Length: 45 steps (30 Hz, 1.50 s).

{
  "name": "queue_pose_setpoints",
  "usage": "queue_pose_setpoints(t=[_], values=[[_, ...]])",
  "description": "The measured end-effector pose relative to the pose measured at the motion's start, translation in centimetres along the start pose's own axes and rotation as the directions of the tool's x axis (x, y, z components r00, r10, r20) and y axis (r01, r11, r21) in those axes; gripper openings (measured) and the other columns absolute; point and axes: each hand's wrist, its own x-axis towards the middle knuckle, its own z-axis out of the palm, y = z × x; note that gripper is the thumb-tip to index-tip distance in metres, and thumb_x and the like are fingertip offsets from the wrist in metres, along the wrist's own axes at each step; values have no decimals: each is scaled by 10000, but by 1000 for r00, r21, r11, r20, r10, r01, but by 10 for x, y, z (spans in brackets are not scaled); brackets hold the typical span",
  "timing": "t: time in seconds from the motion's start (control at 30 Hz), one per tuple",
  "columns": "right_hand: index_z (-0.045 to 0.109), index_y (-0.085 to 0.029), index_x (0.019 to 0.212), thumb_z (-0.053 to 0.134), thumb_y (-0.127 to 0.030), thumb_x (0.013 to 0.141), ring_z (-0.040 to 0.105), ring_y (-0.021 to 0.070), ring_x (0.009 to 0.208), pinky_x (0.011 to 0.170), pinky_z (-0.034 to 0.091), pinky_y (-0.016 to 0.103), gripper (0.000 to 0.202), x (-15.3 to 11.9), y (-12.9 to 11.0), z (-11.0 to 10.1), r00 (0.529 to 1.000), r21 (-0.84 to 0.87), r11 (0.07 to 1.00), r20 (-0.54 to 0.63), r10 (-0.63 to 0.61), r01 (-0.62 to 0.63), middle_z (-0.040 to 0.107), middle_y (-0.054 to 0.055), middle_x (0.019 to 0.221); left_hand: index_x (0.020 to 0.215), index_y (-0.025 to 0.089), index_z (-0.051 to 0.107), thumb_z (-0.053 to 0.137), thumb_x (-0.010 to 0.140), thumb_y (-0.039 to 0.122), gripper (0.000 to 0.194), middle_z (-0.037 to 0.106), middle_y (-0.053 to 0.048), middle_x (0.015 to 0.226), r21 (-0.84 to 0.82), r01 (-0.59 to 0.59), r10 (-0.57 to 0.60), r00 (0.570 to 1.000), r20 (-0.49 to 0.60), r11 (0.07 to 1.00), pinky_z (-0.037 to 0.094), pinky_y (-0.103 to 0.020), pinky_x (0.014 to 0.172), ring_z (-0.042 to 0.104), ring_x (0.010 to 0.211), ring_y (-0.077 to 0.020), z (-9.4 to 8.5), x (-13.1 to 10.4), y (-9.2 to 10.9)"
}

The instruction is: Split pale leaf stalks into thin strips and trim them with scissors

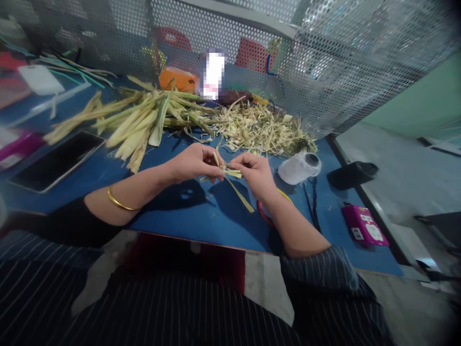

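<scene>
Over the blue table (173, 218), my left hand (200, 163) pinches a small piece of woven, pale yellow-green husk strips (236, 188). From the right, my right hand (254, 173) closes its fingertips on the same piece, close to the left fingers. One flat strip hangs down toward the table edge, and short ends stick out between the hands. Behind the hands lie a bundle of long husks (139, 120) and a heap of shredded husk bits (262, 126). The fingertips partly hide where the strips cross.
A white thread spool (297, 168), a dark roll (351, 175) and a purple box (365, 225) sit at the right. Near my right wrist is a red and yellow ring (264, 214). A dark tablet-like panel (57, 161) lies left. Perforated metal (223, 29) stands behind.
</scene>
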Motion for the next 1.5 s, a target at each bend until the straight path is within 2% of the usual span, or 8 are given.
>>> queue_pose_setpoints(t=[0.13, 0.23, 0.5, 0.73, 1.07, 1.2, 1.3, 1.5], values=[[610, -175, 646, 677, -294, 760, 376, 83, 545, 542, 305, 250, 178, -3, 1, 7, 999, 20, 999, -24, 45, -45, 476, -52, 556, 756, 121, 642, 771, 653, 217, 191, 691, -55, 656, -53, -29, 16, 970, -241, 998, 497, -247, 547, 627, 551, -124, 0, 6, -7], [594, -185, 640, 635, -251, 803, 435, 102, 597, 587, 350, 262, 181, -9, -3, 11, 983, -171, 976, -99, -153, 134, 502, -28, 617, 734, 113, 635, 763, 656, 220, 184, 684, -53, 652, -32, 1, -13, 927, -374, 999, 463, -211, 496, 622, 552, -115, 2, 9, -14], [672, -214, 826, 484, -227, 913, 544, 144, 748, 664, 383, 287, 207, -16, -9, 7, 873, -551, 688, 185, -452, 473, 601, 43, 837, 740, 127, 668, 689, 645, 151, 100, 681, -33, 618, 125, 147, -112, 962, -248, 981, 466, -216, 481, 626, 523, -129, 6, 8, -23], [628, -197, 662, 610, -192, 803, 494, 114, 647, 614, 375, 272, 142, -2, -2, -2, 959, -251, 925, 90, -270, 285, 566, -8, 696, 675, 137, 715, 720, 629, 145, 47, 705, -56, 663, 51, 133, -134, 991, 15, 990, 506, -249, 562, 610, 560, -124, 9, 0, -8], [611, -171, 629, 693, -282, 690, 365, 81, 527, 516, 263, 256, 151, -3, 5, 12, 977, 217, 953, 79, 200, -212, 515, -38, 566, 743, 123, 691, 776, 649, 248, 178, 658, -26, 617, -21, 23, -28, 956, -291, 1000, 432, -215, 502, 585, 545, -100, 7, 5, -10], [597, -179, 609, 638, -225, 763, 435, 107, 595, 575, 326, 271, 166, -11, -3, 15, 996, -113, 991, -45, -74, 69, 508, -18, 604, 709, 122, 670, 758, 660, 242, 157, 665, -34, 634, 59, 61, -33, 918, -394, 996, 444, -216, 509, 586, 545, -99, 10, 6, -11], [629, -191, 682, 548, -208, 847, 486, 126, 662, 607, 343, 276, 185, -17, -8, 15, 946, -432, 851, 17, -323, 298, 540, 11, 695, 712, 126, 675, 731, 671, 238, 132, 664, -34, 617, 159, 46, 20, 919, -394, 986, 456, -218, 516, 594, 540, -108, 10, 6, -18], [666, -202, 750, 525, -217, 875, 513, 135, 707, 648, 362, 280, 189, -15, -9, 8, 920, -499, 781, 101, -378, 376, 583, 29, 782, 684, 127, 707, 693, 661, 229, 105, 671, -27, 603, 328, 54, -2, 988, -155, 943, 455, -232, 530, 613, 562, -137, 6, 5, -20]])
